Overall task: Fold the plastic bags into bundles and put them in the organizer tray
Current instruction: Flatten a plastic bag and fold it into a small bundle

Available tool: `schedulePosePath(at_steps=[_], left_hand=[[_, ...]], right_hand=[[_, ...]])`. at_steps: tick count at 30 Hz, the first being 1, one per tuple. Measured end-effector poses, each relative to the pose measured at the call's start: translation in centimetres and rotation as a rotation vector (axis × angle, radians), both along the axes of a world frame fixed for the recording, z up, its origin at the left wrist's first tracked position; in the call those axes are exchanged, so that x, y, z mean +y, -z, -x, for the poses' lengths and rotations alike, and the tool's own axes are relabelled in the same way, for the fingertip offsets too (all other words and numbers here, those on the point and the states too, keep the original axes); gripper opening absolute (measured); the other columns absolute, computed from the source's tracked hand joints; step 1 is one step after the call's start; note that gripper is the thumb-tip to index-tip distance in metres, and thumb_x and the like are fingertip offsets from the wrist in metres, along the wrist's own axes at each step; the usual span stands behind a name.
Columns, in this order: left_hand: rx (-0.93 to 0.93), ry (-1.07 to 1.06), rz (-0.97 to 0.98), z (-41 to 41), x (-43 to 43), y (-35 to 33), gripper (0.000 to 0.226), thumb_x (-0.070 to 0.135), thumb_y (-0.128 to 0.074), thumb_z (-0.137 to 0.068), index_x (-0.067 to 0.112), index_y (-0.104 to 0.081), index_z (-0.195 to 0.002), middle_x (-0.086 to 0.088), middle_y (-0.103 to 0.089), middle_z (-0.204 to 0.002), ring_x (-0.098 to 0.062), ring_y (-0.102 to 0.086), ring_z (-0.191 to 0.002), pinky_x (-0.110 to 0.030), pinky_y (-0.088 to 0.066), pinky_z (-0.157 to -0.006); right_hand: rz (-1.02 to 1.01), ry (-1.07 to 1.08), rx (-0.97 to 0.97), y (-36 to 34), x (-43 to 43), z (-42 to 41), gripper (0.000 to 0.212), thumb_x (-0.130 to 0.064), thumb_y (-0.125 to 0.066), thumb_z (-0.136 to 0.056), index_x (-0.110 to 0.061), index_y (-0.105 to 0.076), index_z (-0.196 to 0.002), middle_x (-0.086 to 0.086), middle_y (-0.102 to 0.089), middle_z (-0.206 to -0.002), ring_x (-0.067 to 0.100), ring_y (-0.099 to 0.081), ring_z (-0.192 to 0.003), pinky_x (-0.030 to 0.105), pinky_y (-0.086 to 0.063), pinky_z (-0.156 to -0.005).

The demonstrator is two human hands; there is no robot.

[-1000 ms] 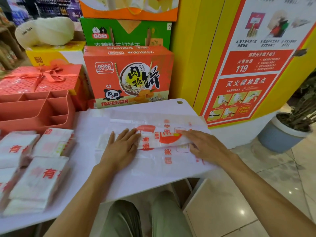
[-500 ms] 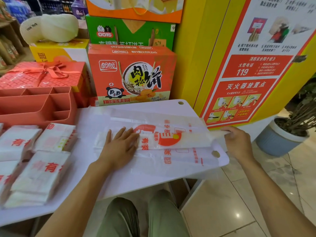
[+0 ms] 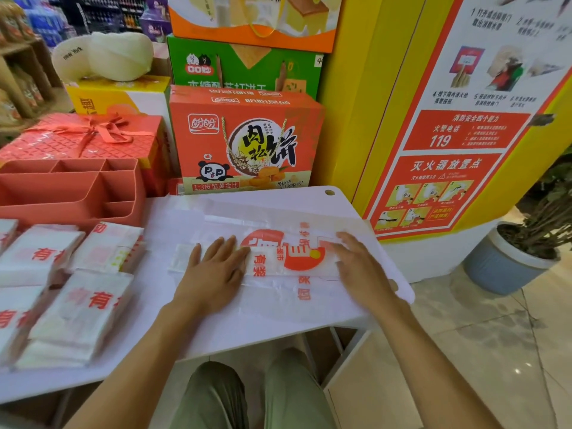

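**Centre of frame: plastic bag (image 3: 288,258) pressed flat under both hands**

Most of the right half is taken up by a yellow pillar (image 3: 365,97) w/ a red-and-white fire-safety poster (image 3: 448,134). A white table (image 3: 216,335) is spread across the lower left and ctr. Behind it, at upper ctr, cartons are stacked: an orange snack box (image 3: 244,140) w/ a green box (image 3: 244,66) above it. A red gift box (image 3: 83,137) w/ ribbon is seen at upper left. A grey plant pot (image 3: 501,261) is set on the floor at far right. A red organizer tray (image 3: 46,193) w/ several compartments is placed at mid left, at the table's far side. Below it, at lower left, folded bundles (image 3: 80,311) w/ red print are laid on the table, outside the tray.

The bag is laid flat at ctr, folded lengthwise into a long strip. A wider translucent layer is seen under it; whether that is the same bag can't be told. The left hand (image 3: 213,270) is laid palm down on the strip's left part, fingers straight, nothing gripped. The right hand (image 3: 362,267), somewhat blurred, is laid palm down on the strip's right end, fingers extended, nothing gripped.
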State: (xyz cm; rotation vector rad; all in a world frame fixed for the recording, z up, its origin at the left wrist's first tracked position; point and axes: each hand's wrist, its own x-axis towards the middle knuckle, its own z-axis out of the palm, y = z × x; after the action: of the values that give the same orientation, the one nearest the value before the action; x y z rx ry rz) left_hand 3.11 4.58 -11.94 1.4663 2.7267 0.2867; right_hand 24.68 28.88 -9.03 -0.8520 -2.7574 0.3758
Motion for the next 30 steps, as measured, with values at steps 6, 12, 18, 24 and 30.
schedulePosePath(at_steps=[6,12,18,24,30], left_hand=[[-0.018,0.015,-0.017,0.0,-0.1,-0.2,0.066,0.062,-0.004,-0.098,0.04,-0.015,-0.16,0.009,-0.002,-0.17,-0.017,0.002,-0.157,-0.052,0.005,-0.126],[-0.028,0.098,-0.1,0.1,-0.3,-0.3,0.068,0.07,-0.035,-0.095,0.035,-0.034,-0.154,0.011,-0.024,-0.165,-0.014,-0.018,-0.154,-0.052,0.002,-0.124],[0.056,0.092,-0.176,-0.6,-0.6,-0.4,0.052,0.064,-0.041,-0.099,0.034,-0.054,-0.14,0.009,-0.049,-0.151,-0.015,-0.043,-0.14,-0.051,-0.018,-0.124],[0.133,0.097,-0.194,-1.0,-0.7,-1.1,0.059,0.054,-0.021,-0.099,0.028,-0.06,-0.134,0.005,-0.059,-0.142,-0.018,-0.056,-0.13,-0.045,-0.029,-0.119],[0.222,0.253,-0.123,-0.9,-0.9,-2.7,0.044,0.03,-0.056,-0.1,0.029,-0.054,-0.144,0.002,-0.057,-0.147,-0.024,-0.06,-0.128,-0.05,-0.042,-0.112]], right_hand=[[0.2,0.048,0.177,0.2,-1.0,-1.1,0.058,-0.036,-0.06,-0.1,-0.036,-0.031,-0.15,-0.011,-0.044,-0.154,0.013,-0.045,-0.137,0.038,-0.041,-0.108],[0.051,-0.152,-0.121,0.0,-0.3,-2.9,0.058,-0.062,-0.053,-0.095,-0.042,-0.039,-0.148,-0.021,-0.032,-0.158,0.007,-0.024,-0.148,0.036,-0.012,-0.125],[-0.175,-0.209,-0.201,-0.6,-0.3,-2.4,0.052,-0.056,-0.04,-0.103,-0.035,-0.041,-0.151,-0.013,-0.036,-0.16,0.012,-0.032,-0.147,0.034,-0.025,-0.121],[-0.2,-0.246,-0.249,-2.8,-0.4,-2.0,0.049,-0.031,-0.047,-0.104,-0.032,-0.042,-0.152,-0.009,-0.04,-0.159,0.015,-0.037,-0.145,0.034,-0.029,-0.119],[-0.259,-0.239,-0.106,-4.7,-1.8,-2.8,0.047,-0.006,-0.055,-0.099,-0.024,-0.058,-0.142,0.002,-0.062,-0.138,0.02,-0.068,-0.1,0.021,-0.046,-0.075]])
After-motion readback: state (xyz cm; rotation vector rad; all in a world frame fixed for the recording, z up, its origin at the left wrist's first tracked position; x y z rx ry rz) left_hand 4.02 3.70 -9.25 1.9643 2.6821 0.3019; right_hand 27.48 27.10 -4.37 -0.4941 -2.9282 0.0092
